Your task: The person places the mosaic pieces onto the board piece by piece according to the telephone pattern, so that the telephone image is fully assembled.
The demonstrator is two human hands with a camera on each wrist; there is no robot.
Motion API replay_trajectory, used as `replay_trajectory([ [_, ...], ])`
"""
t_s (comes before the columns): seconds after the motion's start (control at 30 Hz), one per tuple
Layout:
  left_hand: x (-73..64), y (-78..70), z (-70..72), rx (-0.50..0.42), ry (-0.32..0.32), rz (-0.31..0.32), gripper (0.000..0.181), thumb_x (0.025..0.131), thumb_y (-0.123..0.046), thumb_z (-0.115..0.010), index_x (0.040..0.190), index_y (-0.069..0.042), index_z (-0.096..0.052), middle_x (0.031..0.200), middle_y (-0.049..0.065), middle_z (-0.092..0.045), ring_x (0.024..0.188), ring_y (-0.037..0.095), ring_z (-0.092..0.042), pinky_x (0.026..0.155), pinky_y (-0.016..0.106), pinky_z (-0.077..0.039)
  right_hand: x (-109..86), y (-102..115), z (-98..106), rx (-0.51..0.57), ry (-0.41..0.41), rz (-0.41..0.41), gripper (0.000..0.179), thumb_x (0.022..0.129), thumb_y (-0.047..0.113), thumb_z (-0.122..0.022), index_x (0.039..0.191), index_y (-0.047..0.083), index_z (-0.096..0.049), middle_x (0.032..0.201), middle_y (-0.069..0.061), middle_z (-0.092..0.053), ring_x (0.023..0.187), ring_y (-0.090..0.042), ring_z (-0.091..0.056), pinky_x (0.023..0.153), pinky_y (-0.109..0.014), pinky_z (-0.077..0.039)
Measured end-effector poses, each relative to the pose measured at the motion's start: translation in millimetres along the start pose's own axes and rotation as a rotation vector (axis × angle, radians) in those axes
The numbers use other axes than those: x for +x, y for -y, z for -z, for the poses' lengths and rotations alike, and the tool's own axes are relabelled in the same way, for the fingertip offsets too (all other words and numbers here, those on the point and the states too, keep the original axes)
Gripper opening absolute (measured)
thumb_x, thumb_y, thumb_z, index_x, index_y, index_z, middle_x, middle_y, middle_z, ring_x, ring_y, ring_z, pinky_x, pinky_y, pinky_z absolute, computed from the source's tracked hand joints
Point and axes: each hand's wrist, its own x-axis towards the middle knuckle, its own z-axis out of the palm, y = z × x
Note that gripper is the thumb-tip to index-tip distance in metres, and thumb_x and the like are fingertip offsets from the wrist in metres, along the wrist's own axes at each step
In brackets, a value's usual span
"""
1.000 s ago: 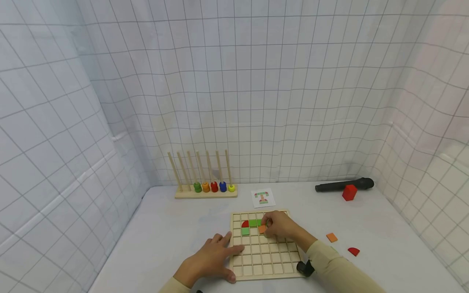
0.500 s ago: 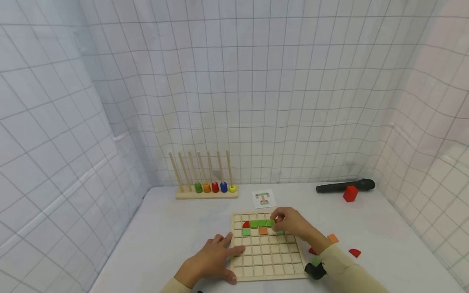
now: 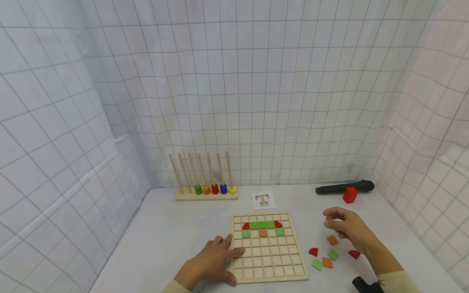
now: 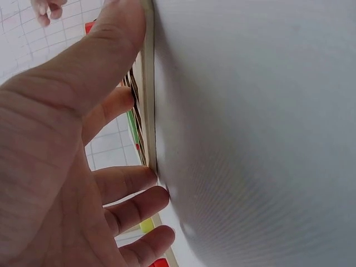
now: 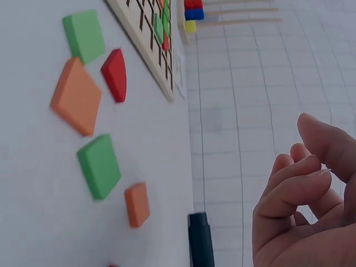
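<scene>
eight red, green and orange tiles [image 3: 261, 225] in the wooden grid [image 3: 268, 260]

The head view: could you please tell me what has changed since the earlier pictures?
The right hand has moved off the board, towards the right, and now holds nothing visible. The red tile at the row's right end, partly covered half a second ago, now lies uncovered on the board. The left hand stays at the board's left edge; the bead rack and microphone stayed put.

creased white cloth walls [image 3: 234, 101] with grey grid lines around a pale tabletop [image 3: 176, 232], in soft light
</scene>
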Motion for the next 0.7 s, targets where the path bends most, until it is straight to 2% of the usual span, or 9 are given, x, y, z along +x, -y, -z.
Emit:
replay_trajectory([
  [0.13,1.5,1.3,-0.6,-0.004,0.010,0.005,0.086,0.067,-0.067,-0.081,0.146,-0.049,-0.051,0.161,0.016,-0.038,0.133,0.033,-0.044,0.107,0.060,-0.038,-11.1,-18,24,0.020,-0.024,-0.040,0.052,0.096,0.021,-0.072,0.137,-0.004,-0.052,0.098,-0.003,-0.057,0.076,-0.016,-0.049,0.061,-0.027,-0.044],
  [0.27,1.9,2.1,-1.0,0.009,0.007,-0.003,0.087,0.067,-0.068,-0.080,0.146,-0.049,-0.051,0.161,0.016,-0.038,0.132,0.032,-0.044,0.106,0.060,-0.039,-15.0,-34,34,0.004,-0.019,-0.081,0.049,0.097,0.018,-0.070,0.136,-0.005,-0.052,0.098,-0.002,-0.058,0.077,-0.016,-0.050,0.061,-0.027,-0.045],
  [0.47,2.4,2.7,1.1,0.028,-0.006,-0.009,0.087,0.067,-0.067,-0.081,0.146,-0.048,-0.051,0.159,0.017,-0.040,0.133,0.034,-0.044,0.106,0.061,-0.039,-9.2,-48,34,-0.090,0.013,-0.101,0.048,0.094,0.016,-0.072,0.134,-0.004,-0.056,0.104,-0.006,-0.058,0.074,-0.018,-0.050,0.058,-0.027,-0.044],
  [0.57,2.5,2.1,0.7,0.020,-0.002,-0.006,0.086,0.067,-0.066,-0.081,0.146,-0.048,-0.051,0.160,0.017,-0.040,0.134,0.035,-0.044,0.106,0.061,-0.039,-5.6,-53,33,-0.165,0.015,-0.105,0.046,0.092,0.016,-0.074,0.131,-0.002,-0.059,0.108,-0.008,-0.060,0.079,-0.020,-0.052,0.059,-0.028,-0.045],
  [0.7,0.7,1.2,-0.4,0.012,0.006,0.000,0.087,0.066,-0.065,-0.081,0.146,-0.047,-0.052,0.159,0.018,-0.040,0.133,0.035,-0.045,0.105,0.061,-0.040,-2.7,-57,29,-0.232,0.032,-0.088,0.042,0.090,0.015,-0.075,0.127,0.001,-0.063,0.111,-0.010,-0.060,0.095,-0.024,-0.053,0.066,-0.031,-0.049],
])
